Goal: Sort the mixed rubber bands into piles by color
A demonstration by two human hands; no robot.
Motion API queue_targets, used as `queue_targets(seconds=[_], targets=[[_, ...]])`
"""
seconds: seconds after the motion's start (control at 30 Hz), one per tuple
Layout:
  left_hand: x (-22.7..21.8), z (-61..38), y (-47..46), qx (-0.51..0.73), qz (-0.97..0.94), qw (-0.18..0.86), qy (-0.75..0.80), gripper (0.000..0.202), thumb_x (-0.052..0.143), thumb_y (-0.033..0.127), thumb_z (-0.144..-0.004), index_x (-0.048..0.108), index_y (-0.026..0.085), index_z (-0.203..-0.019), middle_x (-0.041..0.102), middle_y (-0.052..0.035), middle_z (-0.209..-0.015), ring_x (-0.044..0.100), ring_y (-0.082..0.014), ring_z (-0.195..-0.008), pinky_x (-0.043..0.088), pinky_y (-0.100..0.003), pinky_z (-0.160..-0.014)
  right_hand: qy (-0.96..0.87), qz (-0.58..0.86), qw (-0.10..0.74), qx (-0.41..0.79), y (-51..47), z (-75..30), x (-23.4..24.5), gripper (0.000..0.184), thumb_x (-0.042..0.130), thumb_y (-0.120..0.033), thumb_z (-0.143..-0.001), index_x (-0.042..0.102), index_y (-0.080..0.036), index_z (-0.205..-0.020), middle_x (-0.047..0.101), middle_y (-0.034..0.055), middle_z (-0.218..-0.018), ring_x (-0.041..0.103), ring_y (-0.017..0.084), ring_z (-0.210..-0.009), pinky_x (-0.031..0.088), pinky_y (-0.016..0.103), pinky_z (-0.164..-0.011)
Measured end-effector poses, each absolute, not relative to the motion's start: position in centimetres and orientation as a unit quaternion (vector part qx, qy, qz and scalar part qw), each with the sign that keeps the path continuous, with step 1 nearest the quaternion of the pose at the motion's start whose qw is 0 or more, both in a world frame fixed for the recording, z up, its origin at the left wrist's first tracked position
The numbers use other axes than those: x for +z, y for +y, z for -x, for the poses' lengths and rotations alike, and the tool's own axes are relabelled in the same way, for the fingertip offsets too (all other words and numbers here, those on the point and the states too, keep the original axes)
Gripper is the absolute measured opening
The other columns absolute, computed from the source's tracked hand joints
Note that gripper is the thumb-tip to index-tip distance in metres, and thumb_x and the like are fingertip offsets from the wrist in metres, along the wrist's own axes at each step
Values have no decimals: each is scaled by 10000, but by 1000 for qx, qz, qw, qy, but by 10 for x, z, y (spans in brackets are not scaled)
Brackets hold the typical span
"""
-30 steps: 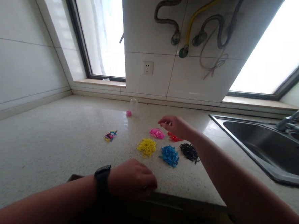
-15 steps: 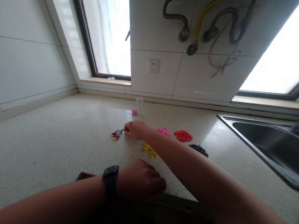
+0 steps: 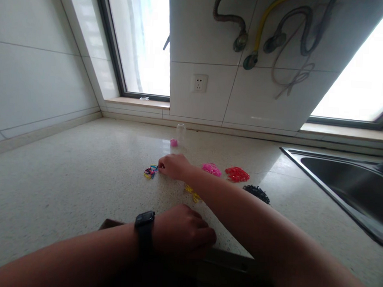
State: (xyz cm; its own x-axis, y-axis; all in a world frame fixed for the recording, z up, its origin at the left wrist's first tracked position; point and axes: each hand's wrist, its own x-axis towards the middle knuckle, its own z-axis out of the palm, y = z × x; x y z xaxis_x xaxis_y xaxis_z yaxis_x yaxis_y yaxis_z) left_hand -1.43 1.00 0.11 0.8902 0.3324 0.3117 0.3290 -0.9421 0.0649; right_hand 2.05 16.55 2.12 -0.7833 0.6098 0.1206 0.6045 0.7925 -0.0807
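Observation:
My right hand (image 3: pixel 174 166) reaches across the counter, thumb and forefinger pinched at the edge of a small mixed heap of coloured rubber bands (image 3: pixel 150 171). A dark or blue band appears to run into the fingertips. Under and beside my right forearm lie sorted heaps: yellow bands (image 3: pixel 193 194), partly covered, pink bands (image 3: pixel 212 169), red bands (image 3: pixel 237 174) and black bands (image 3: pixel 256 194). My left hand (image 3: pixel 186 232), below a black wristwatch (image 3: pixel 145 218), rests curled at the counter's front edge; the inside of its fingers is hidden.
A clear plastic bottle (image 3: pixel 180 135) stands upside down near the back wall, with a pink object (image 3: pixel 174 143) beside it. At the right is a steel sink (image 3: pixel 289 159) set in the speckled counter (image 3: pixel 79 167). Hoses (image 3: pixel 259 30) and a socket (image 3: pixel 200 83) are on the wall.
My right fingertips have moved slightly left relative to the mixed heap and now meet its edge. The whole view has shifted slightly. My left hand stays in place.

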Motion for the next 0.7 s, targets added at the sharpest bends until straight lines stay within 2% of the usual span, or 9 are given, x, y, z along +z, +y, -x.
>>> queue_targets(seconds=[0.43, 0.7], targets=[[-1, 15, 10, 171, -971, 5, 167, 131, 532, 268, -962, 625, 183, -928, 666, -6, -706, 616, -151, -621, 391, -297, -538, -936, 326, 127, 40, 161, -38, 18, 250, 576, -352, -904, 762, -232, -1021, 759, 61, -1010, 669, 202, -907, 422, 282, -724], [0, 15, 9, 149, -972, 11, 180, 159, 511, 292, -976, 637, 195, -970, 695, -4, -746, 646, -166, -647, 408, -306, -550, -917, 311, 210, 138, 164, -66, 29, 190, 621, -296, -899, 755, -173, -955, 748, 62, -895, 643, 144, -772, 407, 264, -694]])
